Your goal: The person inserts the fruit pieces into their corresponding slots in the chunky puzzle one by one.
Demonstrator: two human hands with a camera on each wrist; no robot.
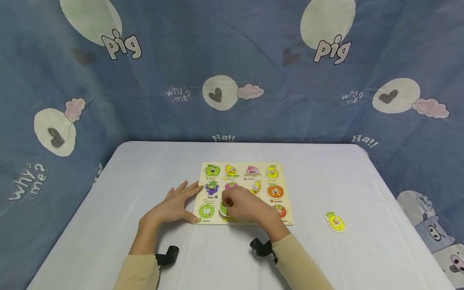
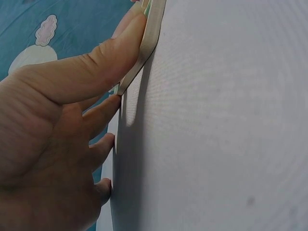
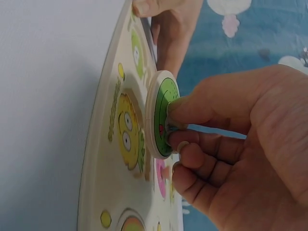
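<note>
A wooden fruit puzzle board [image 1: 286, 219] lies on the white table, most of its fruit places filled with knobbed pieces. My right hand [image 1: 244, 204] pinches the knob of a round green fruit piece [image 3: 167, 115] with thumb and fingertips. In the right wrist view, this piece stands over the printed pineapple place [image 3: 126, 132] in the bottom row. At the board's left side, my left hand [image 1: 174, 207] touches the edge with spread fingers. Its thumb [image 2: 103, 62] rests on the near left corner. A yellow pineapple piece [image 1: 335, 222] lies on the table, apart from the board.
The white tablecloth [image 1: 362, 262] spreads around the board. Behind the table hangs a blue printed cloth [image 1: 163, 60]. Black wrist camera mounts [image 1: 167, 255] sit at both sleeves.
</note>
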